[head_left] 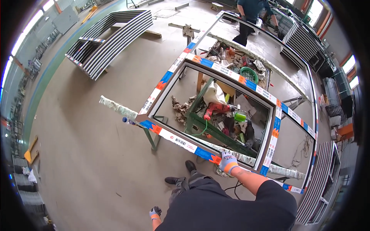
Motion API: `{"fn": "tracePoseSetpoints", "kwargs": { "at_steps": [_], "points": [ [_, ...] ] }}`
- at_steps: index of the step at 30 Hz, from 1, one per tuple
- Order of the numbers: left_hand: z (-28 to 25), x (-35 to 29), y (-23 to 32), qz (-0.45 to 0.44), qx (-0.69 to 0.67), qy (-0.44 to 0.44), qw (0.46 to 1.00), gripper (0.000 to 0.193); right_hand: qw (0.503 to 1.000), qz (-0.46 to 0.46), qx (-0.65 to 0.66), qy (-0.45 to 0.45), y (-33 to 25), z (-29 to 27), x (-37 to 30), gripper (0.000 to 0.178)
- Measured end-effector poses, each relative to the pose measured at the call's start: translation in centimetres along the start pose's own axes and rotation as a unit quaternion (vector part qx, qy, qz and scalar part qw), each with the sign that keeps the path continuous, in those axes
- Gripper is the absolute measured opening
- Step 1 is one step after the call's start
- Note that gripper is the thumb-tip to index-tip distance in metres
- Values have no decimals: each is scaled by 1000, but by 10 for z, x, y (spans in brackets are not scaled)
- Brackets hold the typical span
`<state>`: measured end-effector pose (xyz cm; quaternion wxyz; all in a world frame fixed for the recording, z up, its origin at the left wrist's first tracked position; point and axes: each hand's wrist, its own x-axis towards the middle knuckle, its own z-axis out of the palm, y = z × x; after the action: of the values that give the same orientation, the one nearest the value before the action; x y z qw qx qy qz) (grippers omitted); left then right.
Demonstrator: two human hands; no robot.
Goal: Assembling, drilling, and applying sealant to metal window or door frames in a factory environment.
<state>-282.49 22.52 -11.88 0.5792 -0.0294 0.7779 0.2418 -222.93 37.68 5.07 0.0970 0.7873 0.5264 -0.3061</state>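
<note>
A large window frame (181, 143), covered with blue, orange and white protective tape, lies across supports in front of me. My right hand (228, 161), in a grey and orange work glove, is closed over its near edge, right of the middle. My left hand (155, 211), gloved too, hangs low beside my body, away from the frame. Its fingers are curled, and nothing shows in them. Through the frame's opening I see a red power drill (216, 109) with a green hose near it, and a bright green bottle-like object (239, 116).
Wrapped support bars (115, 107) stick out left of the frame. A green basket (249, 74) sits among clutter on a tray. Stacked profiles (111, 42) stand far left, more frames (320, 184) at right. A co-worker (250, 15) stands at the far end.
</note>
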Motion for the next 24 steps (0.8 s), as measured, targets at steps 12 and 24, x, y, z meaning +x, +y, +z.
{"fn": "tracePoseSetpoints", "kwargs": {
  "at_steps": [12,24],
  "points": [
    [-23,24,-42,58,-133,116,983,5,997,-45,17,66,-11,25,-2,52],
    [-145,49,-137,-4,-228,120,966,10,984,-47,-58,160,-26,80,-15,67]
  ]
}}
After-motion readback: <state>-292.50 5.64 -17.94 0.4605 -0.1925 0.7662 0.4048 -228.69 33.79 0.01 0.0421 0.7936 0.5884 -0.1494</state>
